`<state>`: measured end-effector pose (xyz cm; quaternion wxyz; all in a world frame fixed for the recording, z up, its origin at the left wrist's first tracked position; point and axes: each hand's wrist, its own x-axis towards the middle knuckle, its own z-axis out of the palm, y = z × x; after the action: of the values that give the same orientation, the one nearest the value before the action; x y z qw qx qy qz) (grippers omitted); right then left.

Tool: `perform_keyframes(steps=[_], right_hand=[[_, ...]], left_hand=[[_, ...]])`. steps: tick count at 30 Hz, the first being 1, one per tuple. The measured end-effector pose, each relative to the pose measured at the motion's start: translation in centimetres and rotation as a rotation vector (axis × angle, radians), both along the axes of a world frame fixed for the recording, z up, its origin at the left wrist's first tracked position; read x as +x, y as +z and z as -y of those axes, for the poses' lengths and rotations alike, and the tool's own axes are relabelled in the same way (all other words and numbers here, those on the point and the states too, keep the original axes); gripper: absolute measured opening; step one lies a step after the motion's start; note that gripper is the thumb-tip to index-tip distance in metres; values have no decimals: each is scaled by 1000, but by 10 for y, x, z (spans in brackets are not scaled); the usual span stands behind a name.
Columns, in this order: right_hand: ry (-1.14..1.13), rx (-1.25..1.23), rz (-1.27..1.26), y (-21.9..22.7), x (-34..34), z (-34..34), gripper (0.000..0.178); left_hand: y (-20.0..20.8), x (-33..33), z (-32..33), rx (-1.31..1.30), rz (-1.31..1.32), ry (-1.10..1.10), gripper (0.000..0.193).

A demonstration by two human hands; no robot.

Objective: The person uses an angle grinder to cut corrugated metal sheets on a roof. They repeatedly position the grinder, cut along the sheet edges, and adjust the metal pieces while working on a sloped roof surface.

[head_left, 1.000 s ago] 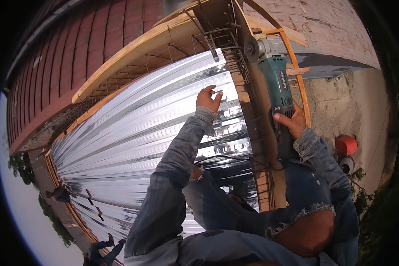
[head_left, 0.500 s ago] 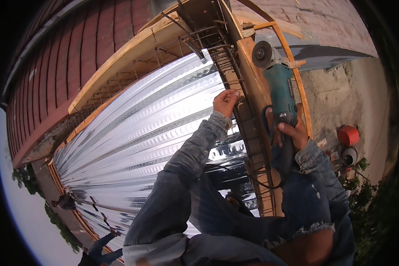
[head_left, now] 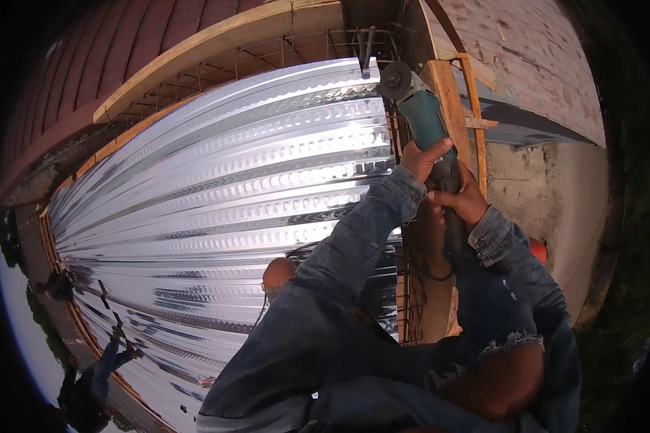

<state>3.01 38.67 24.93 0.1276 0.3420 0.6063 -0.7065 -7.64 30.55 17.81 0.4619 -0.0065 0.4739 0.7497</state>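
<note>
Angle grinder [head_left: 422,115], held two-handed near edge of corrugated metal decking [head_left: 267,177].
Clamped in double grip: left hand [head_left: 421,160] forward, right hand [head_left: 470,203] behind, presumably for steadiness.

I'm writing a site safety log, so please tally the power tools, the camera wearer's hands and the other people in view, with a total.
Power tools: 1 (angle grinder)
Wearer's hands: 2 (left hand, right hand, both on the angle grinder)
Other people: 2 (lower-left person, far-left person)
Total: 5
</note>
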Motion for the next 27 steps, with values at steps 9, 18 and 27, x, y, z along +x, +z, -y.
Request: perform_keyframes(steps=[9, 18, 27], right_hand=[[-102, -174, -11, -27, -33, 10, 57], [31, 429, -31, -81, -72, -50, 79], [271, 612, 47, -103, -106, -64, 103]], left_hand=[[-8, -37, 41, -70, -247, -291, 55], [-74, -73, 315, -1703, -667, -842, 122], [-81, -75, 321, -1714, -784, -873, 110]])
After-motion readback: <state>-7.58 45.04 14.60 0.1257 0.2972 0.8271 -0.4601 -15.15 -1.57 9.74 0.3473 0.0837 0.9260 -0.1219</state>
